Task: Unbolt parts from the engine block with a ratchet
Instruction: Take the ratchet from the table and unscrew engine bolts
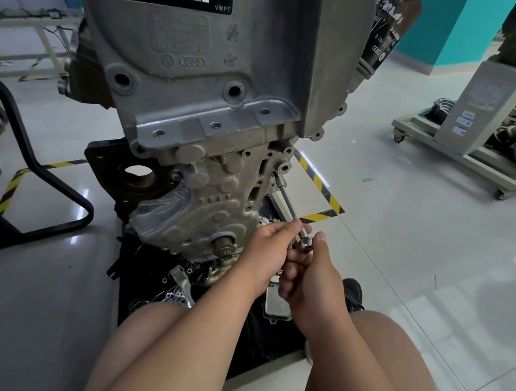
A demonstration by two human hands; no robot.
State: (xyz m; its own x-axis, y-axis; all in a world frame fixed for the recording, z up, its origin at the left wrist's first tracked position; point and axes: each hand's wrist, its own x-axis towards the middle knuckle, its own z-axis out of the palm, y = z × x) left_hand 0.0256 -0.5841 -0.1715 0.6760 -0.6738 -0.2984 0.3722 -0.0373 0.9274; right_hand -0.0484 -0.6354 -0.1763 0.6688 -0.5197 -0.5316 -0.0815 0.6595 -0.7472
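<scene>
The engine block (199, 65) fills the view from 12 o'clock down to the centre, standing on end, with its ribbed front cover (206, 203) at the lower face. Below it, toward 6 o'clock, loose metal parts (180, 285) lie on a dark mat.

From the block's edge just right of centre, a long extension bar (287, 202) slants down toward 5 o'clock. Its socket (279, 181) meets the casting at the top end, and the ratchet (304, 245) sits at the lower end. The bolt itself is hidden by the socket.

To loosen it well, the bar probably wants to run straight along the bolt's axis, with the socket seated fully. On so long a bar, any sideways lean risks the socket slipping off the head. Short, even swings of the handle, steadied near the ratchet head, should serve best.

The left hand (265, 255) comes in from 7 o'clock and pinches the bar's lower end between thumb and fingertips. The right hand (314, 281) is clenched round the ratchet's handle, which it hides, thumb raised beside the head. Both forearms reach forward between the knees.
</scene>
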